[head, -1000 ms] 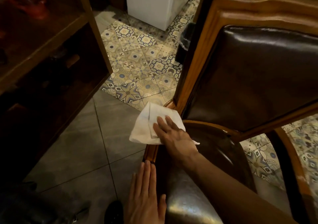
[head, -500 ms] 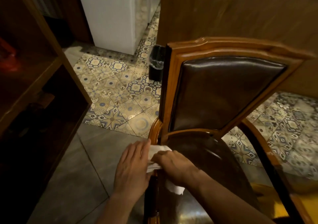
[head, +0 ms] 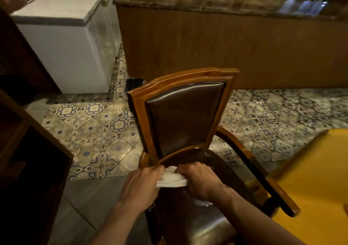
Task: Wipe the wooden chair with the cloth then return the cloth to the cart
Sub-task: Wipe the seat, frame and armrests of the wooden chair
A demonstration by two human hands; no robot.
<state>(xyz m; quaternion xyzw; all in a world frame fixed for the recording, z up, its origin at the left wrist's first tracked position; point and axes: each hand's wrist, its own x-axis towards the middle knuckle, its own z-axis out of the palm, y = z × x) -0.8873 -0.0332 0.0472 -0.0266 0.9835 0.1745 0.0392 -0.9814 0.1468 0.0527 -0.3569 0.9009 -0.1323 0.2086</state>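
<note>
Cloth [head: 171, 179] now bunched, lifted off seat; both hands [head: 140, 185] [head: 202, 182] pinching its ends.

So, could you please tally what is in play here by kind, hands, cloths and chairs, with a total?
Hands: 2, left hand and right hand, both gripping the cloth
Cloths: 1, white cloth
Chairs: 1, wooden chair
Total: 4
</note>
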